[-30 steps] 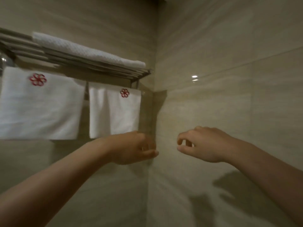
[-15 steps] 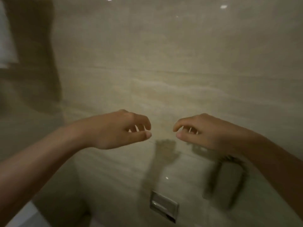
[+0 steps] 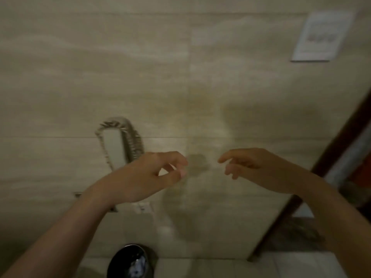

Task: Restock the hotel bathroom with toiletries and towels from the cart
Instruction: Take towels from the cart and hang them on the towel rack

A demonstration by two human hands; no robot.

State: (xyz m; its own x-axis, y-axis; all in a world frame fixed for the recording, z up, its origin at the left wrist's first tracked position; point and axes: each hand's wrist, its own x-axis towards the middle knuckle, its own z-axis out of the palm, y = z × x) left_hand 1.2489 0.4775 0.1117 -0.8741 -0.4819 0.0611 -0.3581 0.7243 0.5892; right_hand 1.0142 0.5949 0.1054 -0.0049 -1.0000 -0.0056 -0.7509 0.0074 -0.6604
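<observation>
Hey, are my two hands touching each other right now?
Apart. The head view shows a strip of wall between the fingertips of the left hand and the right hand.

A white notice (image 3: 321, 36) hangs on the tiled wall (image 3: 140, 77) at about two o'clock. It bears a reddish band of print and fainter lines, all too blurred to read.

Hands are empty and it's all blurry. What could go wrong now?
The left hand and right hand hold nothing, so restocking may stall. The left hand looks near the metal hose and could snag it. With the view blurred, a foot might kick the black bin below.
</observation>
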